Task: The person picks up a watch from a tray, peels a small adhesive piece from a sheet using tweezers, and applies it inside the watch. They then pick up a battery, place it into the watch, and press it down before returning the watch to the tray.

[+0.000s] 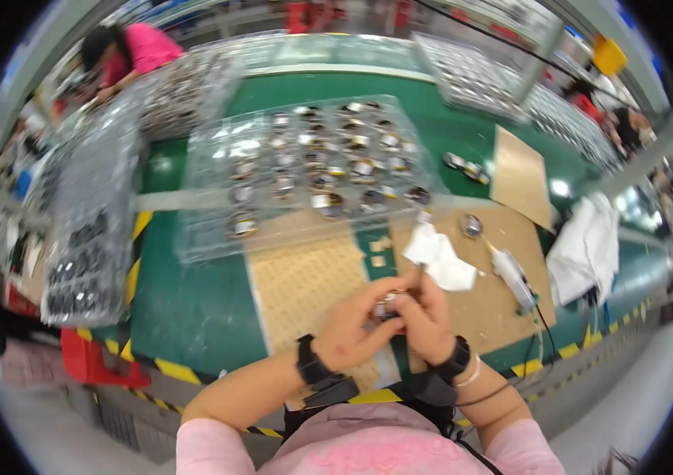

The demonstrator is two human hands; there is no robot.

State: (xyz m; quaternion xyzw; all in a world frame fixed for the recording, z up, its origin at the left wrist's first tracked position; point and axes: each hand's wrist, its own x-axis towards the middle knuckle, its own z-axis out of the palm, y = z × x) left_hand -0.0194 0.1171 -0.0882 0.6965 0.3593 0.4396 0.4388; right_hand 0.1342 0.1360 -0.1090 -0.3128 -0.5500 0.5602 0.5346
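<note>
Close to the front edge of the table, my left hand (354, 326) is closed round a small round metallic part (388, 304). My right hand (428, 326) meets it from the other side, its thumb and fingers on the part. A thin dark stick-like thing shows at the right fingertips, too blurred to name. Both wrists wear black bands. Just beyond the hands lie a crumpled white cloth (449, 267) and a sheet of small tan stickers (305, 277). Another round metallic part (471, 226) rests on the brown board (510, 317).
A clear plastic tray (218, 170) with rows of round parts lies ahead. Stacked trays (95, 229) stand left. To the right are a white corded tool (513, 279), a brown sheet (521, 178) and white fabric (585, 249). A person in pink (149, 49) works at far left.
</note>
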